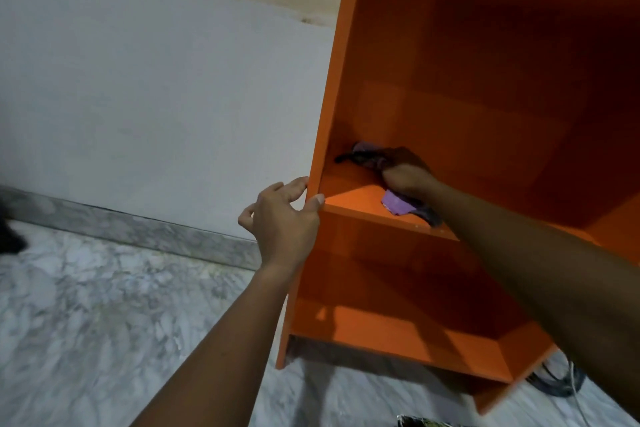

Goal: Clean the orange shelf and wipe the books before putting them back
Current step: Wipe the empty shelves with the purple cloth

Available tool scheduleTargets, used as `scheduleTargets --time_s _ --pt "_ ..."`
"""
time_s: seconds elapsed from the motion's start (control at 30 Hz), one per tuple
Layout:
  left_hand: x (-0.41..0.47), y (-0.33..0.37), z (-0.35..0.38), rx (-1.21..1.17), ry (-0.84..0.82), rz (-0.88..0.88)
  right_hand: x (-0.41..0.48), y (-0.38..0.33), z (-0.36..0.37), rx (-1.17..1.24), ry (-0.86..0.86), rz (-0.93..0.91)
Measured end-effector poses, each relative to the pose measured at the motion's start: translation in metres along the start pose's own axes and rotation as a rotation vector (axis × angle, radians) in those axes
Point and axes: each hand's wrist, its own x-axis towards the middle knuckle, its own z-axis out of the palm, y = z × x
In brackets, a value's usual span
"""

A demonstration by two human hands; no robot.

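The orange shelf (337, 87) stands against a white wall, and its visible compartments hold no books. My right hand (407, 177) reaches into the middle compartment and grips a purple cloth (398, 203) pressed on the shelf board near the left inner corner. Part of the cloth shows dark beyond my fingers. My left hand (282, 218) holds the shelf's left side panel at the level of that board, thumb on the front edge and fingers spread round the outer face.
Marble floor (104, 305) stretches to the left, with a marble skirting along the wall. Dark cables (554, 381) lie on the floor by the shelf's lower right corner. A printed object (426, 421) peeks in at the bottom edge. Something dark sits at far left.
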Motion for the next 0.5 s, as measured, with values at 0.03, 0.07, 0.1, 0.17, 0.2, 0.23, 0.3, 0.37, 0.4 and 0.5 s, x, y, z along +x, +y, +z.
scheduleTargets --time_s 0.03,0.07,0.1,0.17,0.2,0.23,0.3,0.37,0.4,0.5 --pt "0.0 -0.001 0.0 -0.002 0.003 0.01 0.011 0.004 0.009 -0.033 -0.01 0.08" --pt "0.001 -0.002 0.0 -0.005 0.008 0.022 0.02 0.006 0.018 -0.072 -0.013 0.138" --pt "0.001 -0.003 0.0 -0.01 0.01 0.033 0.032 0.006 0.025 -0.102 -0.008 0.171" --pt "0.002 -0.004 -0.001 -0.018 0.013 0.058 0.049 0.002 0.033 -0.1 -0.003 0.196" --pt "0.002 -0.005 -0.001 -0.023 0.016 0.073 0.057 -0.003 0.036 -0.09 0.003 0.187" --pt "0.002 -0.007 -0.001 -0.027 0.015 0.088 0.063 -0.008 0.039 -0.097 0.0 0.156" --pt "0.002 -0.008 -0.002 -0.037 0.015 0.109 0.068 -0.021 0.043 -0.152 -0.031 0.062" --pt "0.003 -0.009 -0.001 -0.026 0.015 0.115 0.068 -0.034 0.047 -0.173 -0.069 -0.004" --pt "0.003 -0.009 -0.001 -0.021 0.014 0.115 0.065 -0.04 0.048 -0.166 -0.086 -0.015" --pt "0.001 -0.008 -0.003 -0.023 0.005 0.102 0.057 -0.049 0.047 -0.138 -0.115 -0.032"
